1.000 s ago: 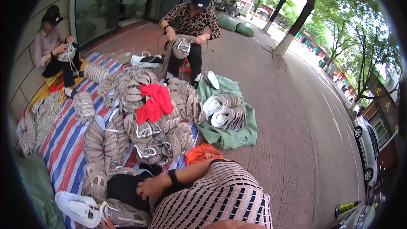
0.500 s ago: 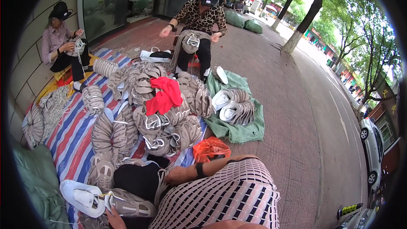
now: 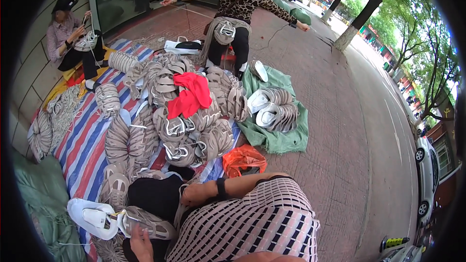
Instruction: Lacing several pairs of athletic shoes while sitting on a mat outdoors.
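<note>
In front of me, a beige and grey shoe upper (image 3: 148, 224) lies across my dark trousers. A white shoe-shaped piece (image 3: 92, 218) sits against its left end. My left hand (image 3: 141, 245) is at the upper's near side, fingers stretched and slightly apart, the fingertips on or just over its surface. From the right, my right hand (image 3: 193, 195) reaches down past my knee beside beige material (image 3: 180, 211); its fingers are hidden. Another beige upper (image 3: 115, 189) lies just beyond the white piece.
Bundles of uppers (image 3: 167, 85) and a red cloth (image 3: 189, 94) cover a striped sheet (image 3: 87, 165). An orange bag (image 3: 244, 160) and green sacking (image 3: 291, 136) lie to the right. Two seated people (image 3: 233, 5) (image 3: 70, 34) handle uppers. A green sack (image 3: 43, 204) stands left.
My left hand has shifted slightly right, away from the upper's white-edged end. My right hand has drawn slightly up. The person opposite has spread both arms wide.
</note>
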